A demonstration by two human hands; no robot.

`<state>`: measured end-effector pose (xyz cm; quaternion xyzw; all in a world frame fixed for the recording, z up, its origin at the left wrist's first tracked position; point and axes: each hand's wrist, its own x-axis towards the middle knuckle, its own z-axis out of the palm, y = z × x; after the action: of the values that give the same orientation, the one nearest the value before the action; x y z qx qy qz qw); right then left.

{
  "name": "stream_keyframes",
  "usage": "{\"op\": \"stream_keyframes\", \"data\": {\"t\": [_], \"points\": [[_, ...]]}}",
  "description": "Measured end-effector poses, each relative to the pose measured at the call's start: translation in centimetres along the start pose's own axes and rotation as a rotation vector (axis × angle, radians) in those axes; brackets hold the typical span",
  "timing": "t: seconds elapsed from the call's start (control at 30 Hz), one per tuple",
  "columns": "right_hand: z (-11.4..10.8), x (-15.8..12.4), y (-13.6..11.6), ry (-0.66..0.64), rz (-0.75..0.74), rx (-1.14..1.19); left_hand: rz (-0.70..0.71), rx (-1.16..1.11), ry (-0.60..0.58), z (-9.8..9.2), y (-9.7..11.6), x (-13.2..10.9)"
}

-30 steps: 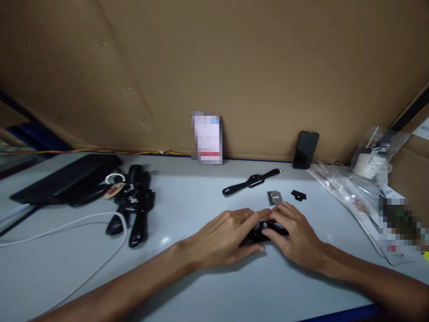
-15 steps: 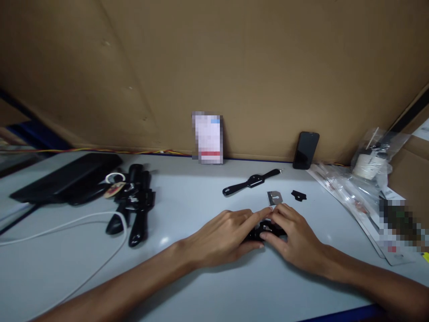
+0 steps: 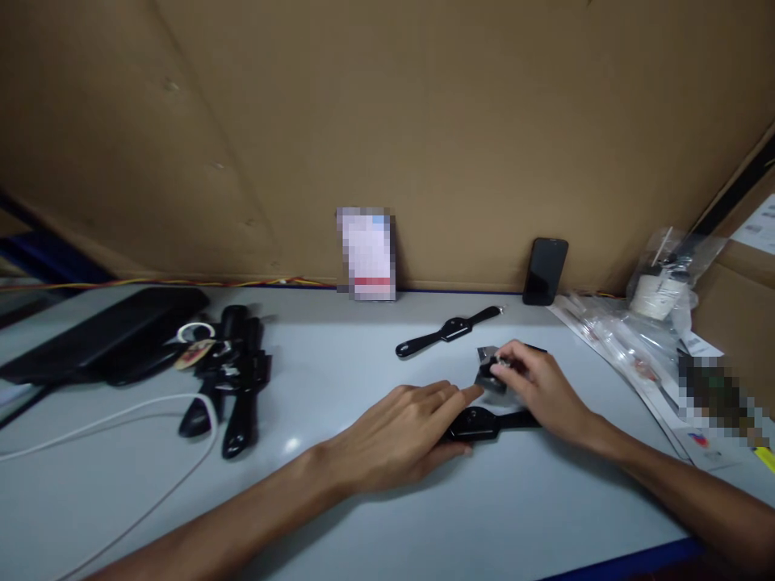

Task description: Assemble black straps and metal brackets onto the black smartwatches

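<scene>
My left hand (image 3: pixel 412 432) is closed on the left handle of a black spokeshave body (image 3: pixel 478 424), which lies on the table. The middle of the body is bare, with its screw studs showing. Just above it, my right hand (image 3: pixel 542 391) pinches a small dark clamp plate with a screw (image 3: pixel 493 373) between thumb and fingers. Behind that plate, a flat metal blade (image 3: pixel 485 353) is partly covered. A second black spokeshave body (image 3: pixel 455 329) lies farther back. Another small black plate (image 3: pixel 538 349) is mostly hidden behind my right hand.
Several black spokeshaves (image 3: pixel 240 415) are piled on the left, beside a black case (image 3: pixel 115 335) and a white cable (image 3: pixel 209 403). A phone (image 3: pixel 546 271) leans on the cardboard wall. Plastic packages (image 3: pixel 623 363) and a bagged white cup (image 3: pixel 657 294) occupy the right side.
My right hand has lifted the clamp plate with its screw off the spokeshave body and moved it up and away. My left hand stays on the body. The view has shifted slightly.
</scene>
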<state>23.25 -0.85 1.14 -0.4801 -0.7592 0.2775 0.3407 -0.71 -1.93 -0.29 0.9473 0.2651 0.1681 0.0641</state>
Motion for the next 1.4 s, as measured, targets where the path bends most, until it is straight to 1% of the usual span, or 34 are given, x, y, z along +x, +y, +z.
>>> {"op": "stream_keyframes", "data": {"t": [0.07,0.13,0.23,0.3,0.37,0.43,0.53,0.6,0.67,0.77,0.8,0.87,0.93,1.0,1.07,1.17,1.23,1.3,1.4], "points": [[-0.9,0.9,1.0,0.066,0.024,-0.060,-0.009,0.003,-0.018,-0.3,-0.4,0.0],[-1.5,1.4,2.0,0.107,0.006,-0.200,-0.014,0.014,-0.036,-0.8,-0.9,0.1],[-1.5,1.7,3.1,0.078,-0.073,-0.390,-0.010,0.025,-0.028,-1.3,-1.8,0.2],[-1.2,1.7,3.5,0.047,-0.123,-0.454,-0.012,0.020,-0.017,-1.4,-2.1,0.2],[-0.9,1.7,3.7,0.070,-0.126,-0.478,-0.003,0.026,-0.017,-1.4,-2.0,0.2],[-1.1,1.8,4.0,0.131,-0.082,-0.470,0.021,0.039,-0.020,-1.3,-1.8,0.1],[-2.0,2.3,4.5,0.203,-0.038,-0.453,0.062,0.060,-0.007,-1.2,-1.8,0.0],[-2.8,2.7,4.8,0.222,-0.028,-0.458,0.061,0.079,0.030,-1.1,-2.2,-0.1],[-3.5,2.9,5.1,0.225,-0.010,-0.479,-0.018,0.101,0.095,-1.1,-2.8,-0.2],[-3.8,2.9,5.2,0.207,0.057,-0.504,-0.259,0.155,0.173,-0.9,-3.6,-0.1],[-3.7,2.8,5.2,0.194,0.076,-0.507,-0.325,0.182,0.173,-0.9,-3.8,-0.1],[-3.5,2.6,5.2,0.170,0.064,-0.517,-0.396,0.239,0.134,-0.8,-4.0,0.0],[-3.2,2.4,5.1,0.178,-0.020,-0.540,-0.410,0.279,0.086,-0.7,-4.1,0.2],[-3.0,2.3,4.9,0.221,-0.104,-0.552,-0.418,0.302,0.065,-0.6,-4.1,0.3],[-2.9,2.2,4.7,0.261,-0.141,-0.534,-0.435,0.320,0.061,-0.6,-4.0,0.3],[-2.7,2.3,4.2,0.251,-0.160,-0.452,-0.470,0.352,0.053,-0.6,-4.0,0.4],[-2.7,2.3,4.0,0.221,-0.150,-0.379,-0.485,0.369,0.048,-0.5,-4.0,0.5],[-2.8,2.4,4.0,0.216,-0.093,-0.354,-0.491,0.378,0.068,-0.5,-4.2,0.5],[-3.4,2.6,4.4,0.226,-0.001,-0.473,-0.504,0.391,0.131,-0.8,-4.7,0.4]]}}
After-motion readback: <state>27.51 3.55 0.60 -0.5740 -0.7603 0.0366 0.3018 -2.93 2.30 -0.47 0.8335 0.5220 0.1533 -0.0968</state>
